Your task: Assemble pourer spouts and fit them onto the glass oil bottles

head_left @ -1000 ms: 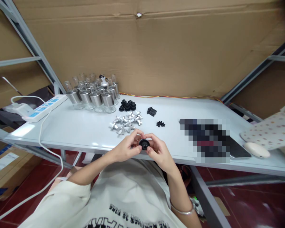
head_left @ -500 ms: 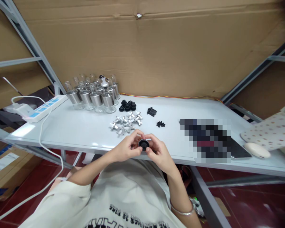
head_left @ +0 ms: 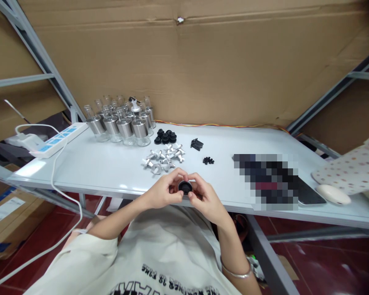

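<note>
At front edge of worktop [head_left: 110, 164], gripped round black part [head_left: 185, 188] between left hand [head_left: 163, 190] and right hand [head_left: 207, 198]. Noted bottles [head_left: 124, 128] near back left corner.

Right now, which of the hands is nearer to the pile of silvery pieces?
The left. The left hand is just on the person's side of the silvery pieces; the right hand is farther off to their right. Both hold one black round part.

Round black cap [head_left: 185, 187], recessed side up
</note>
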Demonstrator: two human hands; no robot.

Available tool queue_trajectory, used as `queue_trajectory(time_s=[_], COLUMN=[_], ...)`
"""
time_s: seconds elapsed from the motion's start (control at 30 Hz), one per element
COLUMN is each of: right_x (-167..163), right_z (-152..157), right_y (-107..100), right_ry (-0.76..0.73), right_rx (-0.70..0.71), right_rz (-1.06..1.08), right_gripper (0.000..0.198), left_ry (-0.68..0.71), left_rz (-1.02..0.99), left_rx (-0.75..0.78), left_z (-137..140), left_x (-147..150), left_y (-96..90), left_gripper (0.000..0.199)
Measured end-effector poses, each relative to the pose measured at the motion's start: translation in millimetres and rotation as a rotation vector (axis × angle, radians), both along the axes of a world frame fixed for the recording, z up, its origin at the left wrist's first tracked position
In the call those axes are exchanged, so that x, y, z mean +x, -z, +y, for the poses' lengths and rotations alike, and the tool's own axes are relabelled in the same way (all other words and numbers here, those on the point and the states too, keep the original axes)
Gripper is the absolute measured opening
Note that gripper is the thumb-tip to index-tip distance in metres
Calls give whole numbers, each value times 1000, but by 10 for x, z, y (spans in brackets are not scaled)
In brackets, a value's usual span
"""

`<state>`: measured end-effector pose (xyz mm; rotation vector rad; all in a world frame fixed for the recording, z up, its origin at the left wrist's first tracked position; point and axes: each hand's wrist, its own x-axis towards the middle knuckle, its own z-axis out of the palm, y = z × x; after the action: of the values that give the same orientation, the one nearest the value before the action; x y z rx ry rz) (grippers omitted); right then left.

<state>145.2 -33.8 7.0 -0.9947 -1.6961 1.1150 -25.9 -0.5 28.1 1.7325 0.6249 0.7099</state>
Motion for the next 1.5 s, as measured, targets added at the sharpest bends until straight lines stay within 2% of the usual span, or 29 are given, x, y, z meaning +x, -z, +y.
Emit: queue_trajectory(time_s=[0.5,0.83,1.07,1.23,1.33,1.5], right_x=[10,-1,-33,-41,-36,-47], right_z=[-13,-11,-18,-19,-7,-4], right_y=[-18,16,-19,-21,4,14], right_ry=[8,18,87,99,114,157], right_rx=[8,1,-1,24,30,71], right_rz=[-54,-4,38,73,71,121], right_gripper=[17,17,21,22,22,24], left_ry=[-32,-8,-3,-8,-39,-166], left_rz=[45,10,-141,-206,-178,-101], left_rx=[28,6,-51,-52,-29,58], left_z=[12,-7,0,-9,-16,-24], left_x=[12,8,25,30,31,42], left_y=[-13,-6,39,56,60,56], left_gripper=[20,22,30,28,28,35])
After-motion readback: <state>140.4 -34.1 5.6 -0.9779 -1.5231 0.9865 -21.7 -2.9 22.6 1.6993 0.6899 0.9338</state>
